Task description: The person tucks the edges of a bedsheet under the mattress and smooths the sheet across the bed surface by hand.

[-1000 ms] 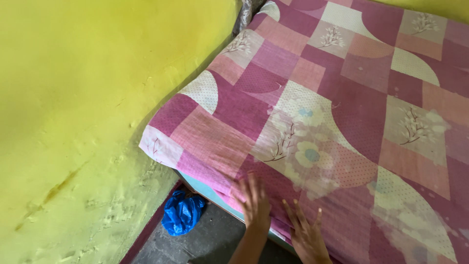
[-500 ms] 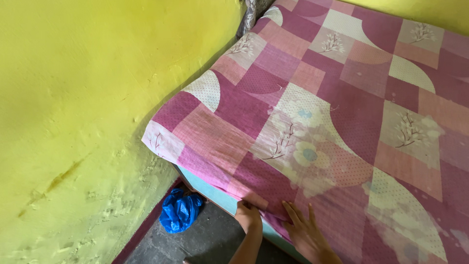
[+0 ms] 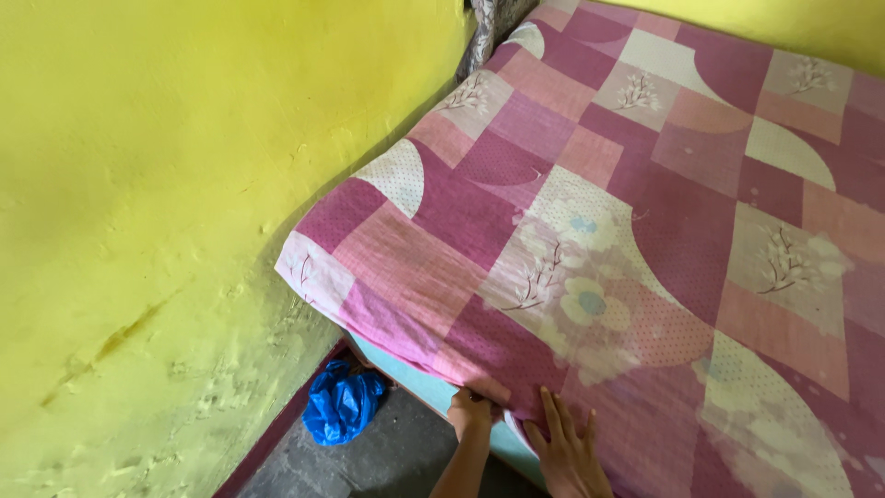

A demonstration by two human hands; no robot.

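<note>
A pink, maroon and white patchwork bedsheet (image 3: 590, 221) with flower prints covers a mattress that fills the right of the view. My left hand (image 3: 471, 411) is at the near edge of the bed, its fingers curled under the sheet's hem, against the pale blue side of the bed (image 3: 415, 380). My right hand (image 3: 567, 447) lies flat on top of the sheet just right of it, fingers spread and pressing the fabric down near the edge.
A yellow wall (image 3: 175, 212) runs along the left, close to the bed's corner. A crumpled blue plastic bag (image 3: 343, 402) lies on the grey floor (image 3: 387, 456) under the corner. Another yellow wall shows at the top right.
My left hand slid off the top of the sheet down to the edge and curled under the hem. My right hand stayed flat on the sheet, shifting slightly toward the edge.
</note>
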